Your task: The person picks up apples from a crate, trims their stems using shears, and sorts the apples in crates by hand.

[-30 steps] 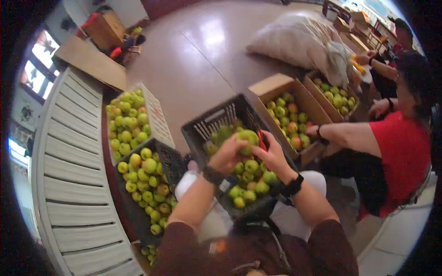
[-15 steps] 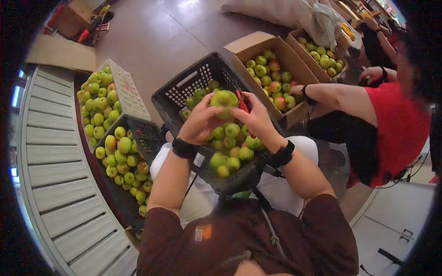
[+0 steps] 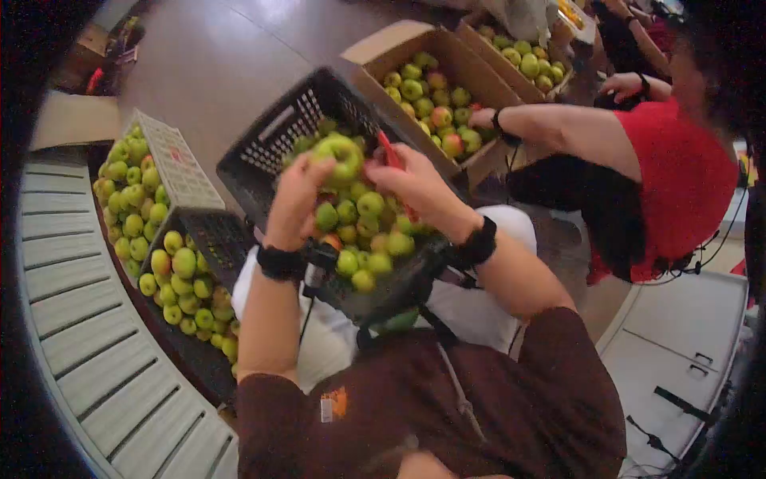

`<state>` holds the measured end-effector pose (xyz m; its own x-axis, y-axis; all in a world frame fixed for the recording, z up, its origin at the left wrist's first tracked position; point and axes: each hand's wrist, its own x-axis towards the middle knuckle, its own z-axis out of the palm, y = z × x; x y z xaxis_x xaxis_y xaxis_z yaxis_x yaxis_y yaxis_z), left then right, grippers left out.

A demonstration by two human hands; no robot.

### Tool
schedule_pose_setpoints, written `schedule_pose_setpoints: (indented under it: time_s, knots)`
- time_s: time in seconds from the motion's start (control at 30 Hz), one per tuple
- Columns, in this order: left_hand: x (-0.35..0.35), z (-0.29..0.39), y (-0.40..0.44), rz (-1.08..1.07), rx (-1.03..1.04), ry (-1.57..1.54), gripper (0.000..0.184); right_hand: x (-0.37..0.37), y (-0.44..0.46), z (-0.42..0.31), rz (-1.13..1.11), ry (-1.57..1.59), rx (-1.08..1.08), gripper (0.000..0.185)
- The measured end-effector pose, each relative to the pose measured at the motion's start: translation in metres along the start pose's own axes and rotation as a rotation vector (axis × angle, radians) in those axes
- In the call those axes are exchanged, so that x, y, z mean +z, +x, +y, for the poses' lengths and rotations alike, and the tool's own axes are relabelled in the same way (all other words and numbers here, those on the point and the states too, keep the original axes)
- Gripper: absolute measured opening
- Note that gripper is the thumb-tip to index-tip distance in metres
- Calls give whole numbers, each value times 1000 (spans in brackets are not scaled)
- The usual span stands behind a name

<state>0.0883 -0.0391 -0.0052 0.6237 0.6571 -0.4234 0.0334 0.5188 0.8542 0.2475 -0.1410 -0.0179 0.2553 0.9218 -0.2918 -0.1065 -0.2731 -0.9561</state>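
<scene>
My left hand (image 3: pixel 294 195) is closed around a large green apple (image 3: pixel 340 157), held above the black crate (image 3: pixel 239 164). To its right, my right hand (image 3: pixel 415 185) grips a slim red tool (image 3: pixel 389 152) that points up past the fingers; its exact kind is hard to make out. The right fingertips are close to the apple's side, and I cannot tell if they touch it. Below both hands, several green apples (image 3: pixel 369 204) fill the crate between my knees, a few with a reddish blush.
At left, a white crate (image 3: pixel 182 164) and another black crate (image 3: pixel 215 231) hold apples beside a slatted grey surface (image 3: pixel 80 295). Cardboard boxes (image 3: pixel 391 40) of apples stand ahead to the right. A co-worker in a red shirt (image 3: pixel 678 184) reaches into one.
The view has shifted, so the crates sit further left. My right hand has drawn apart from the apple, which stays in my left hand.
</scene>
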Motion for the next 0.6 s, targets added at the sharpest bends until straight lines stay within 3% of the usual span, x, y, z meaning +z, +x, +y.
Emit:
schedule_pose_setpoints:
  time_s: [0.13,0.23,0.27,0.4,0.5,0.6]
  knots:
    - [6,-3,6,-115,76,227,43,-14,-8,-16,-74,131,103,30]
    - [12,-4,10,-189,72,304,45,-29,-4,-29,-176,140,237,31]
    - [15,-2,11,-218,63,325,45,-29,-7,-47,-217,162,190,40]
    - [35,13,6,-212,37,350,47,-51,15,-35,-214,-172,60,53]
    - [40,-6,22,-182,59,145,56,-72,34,-38,-254,-247,-9,61]
    - [40,-7,34,-6,48,80,51,-101,61,-36,-71,-521,76,62]
